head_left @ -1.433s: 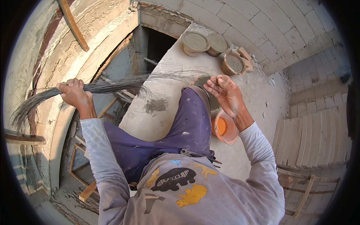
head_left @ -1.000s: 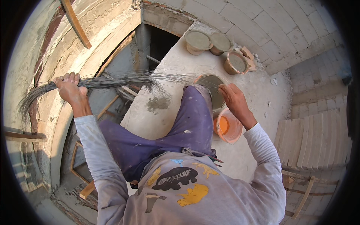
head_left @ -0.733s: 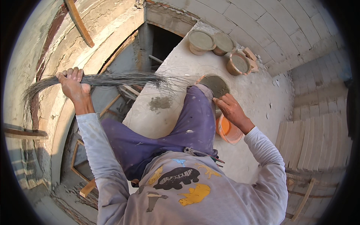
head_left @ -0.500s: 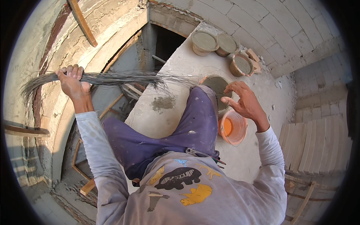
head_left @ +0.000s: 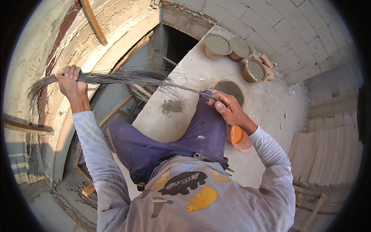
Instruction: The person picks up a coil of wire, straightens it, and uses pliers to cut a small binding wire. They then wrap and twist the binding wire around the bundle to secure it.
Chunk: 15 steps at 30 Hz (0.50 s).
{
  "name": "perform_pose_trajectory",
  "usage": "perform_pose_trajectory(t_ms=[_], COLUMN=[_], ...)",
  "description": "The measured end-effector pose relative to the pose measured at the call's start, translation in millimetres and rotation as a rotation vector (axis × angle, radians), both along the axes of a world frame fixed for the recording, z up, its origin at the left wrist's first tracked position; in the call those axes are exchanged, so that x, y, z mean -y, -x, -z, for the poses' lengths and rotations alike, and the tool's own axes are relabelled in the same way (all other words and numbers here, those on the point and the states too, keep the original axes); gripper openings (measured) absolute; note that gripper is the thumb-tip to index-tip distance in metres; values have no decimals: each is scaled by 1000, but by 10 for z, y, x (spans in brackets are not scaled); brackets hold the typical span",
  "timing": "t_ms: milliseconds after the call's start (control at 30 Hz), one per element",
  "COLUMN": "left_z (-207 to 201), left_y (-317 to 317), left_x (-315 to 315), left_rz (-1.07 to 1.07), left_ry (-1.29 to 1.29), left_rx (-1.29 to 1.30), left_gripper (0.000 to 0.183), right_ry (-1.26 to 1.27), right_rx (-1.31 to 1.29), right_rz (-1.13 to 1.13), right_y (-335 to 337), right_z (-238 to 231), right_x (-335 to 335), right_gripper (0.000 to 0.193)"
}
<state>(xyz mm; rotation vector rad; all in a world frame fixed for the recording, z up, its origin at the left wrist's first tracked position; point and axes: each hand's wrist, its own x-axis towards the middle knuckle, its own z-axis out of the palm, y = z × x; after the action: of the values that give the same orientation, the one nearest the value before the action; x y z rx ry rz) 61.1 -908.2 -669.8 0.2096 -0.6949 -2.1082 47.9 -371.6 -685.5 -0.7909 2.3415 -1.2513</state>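
My left hand (head_left: 72, 83) is closed around a thick bundle of thin grey wire (head_left: 123, 78), near the bundle's left end. The loose strands fan out to the right, over the floor's edge and above my knee. My right hand (head_left: 228, 108) is closed on a thin gathering of strands from the same bundle, drawn out in a line above my right knee. A tool like pliers (head_left: 201, 156) is tucked at my waist. Behind the right hand stands a bucket of grey mortar (head_left: 232, 88), and below the hand an orange bucket (head_left: 242, 141) is partly covered by the wrist.
Several mortar-filled buckets (head_left: 216, 45) stand along the block wall (head_left: 282, 31). Left of the concrete slab (head_left: 266, 116) its edge drops to a lower opening with timber pieces (head_left: 116, 110). Pale blocks (head_left: 324, 154) are stacked at the right. A mortar splat (head_left: 172, 107) lies on the slab.
My right hand has moved left and down and closed from an open pose onto the wire strands. The left hand keeps its grip on the bundle. The view has shifted slightly.
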Motion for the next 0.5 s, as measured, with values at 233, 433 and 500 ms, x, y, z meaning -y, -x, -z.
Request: perform_pose_trajectory(t_ms=[233, 433, 500], left_z=[-4, -93, -108], left_y=[-78, -59, -62], left_x=[-190, -245, -139], left_rz=[296, 237, 242], left_ry=[-24, 26, 15], left_rx=[-257, -268, -269], left_gripper=[35, 34, 35], right_ry=[-494, -194, -24], right_rx=[-555, -536, -274], right_rz=[-97, -36, -33], right_y=[132, 167, 37], right_z=[39, 158, 158], right_x=[-97, -288, -289], right_gripper=[33, 31, 32])
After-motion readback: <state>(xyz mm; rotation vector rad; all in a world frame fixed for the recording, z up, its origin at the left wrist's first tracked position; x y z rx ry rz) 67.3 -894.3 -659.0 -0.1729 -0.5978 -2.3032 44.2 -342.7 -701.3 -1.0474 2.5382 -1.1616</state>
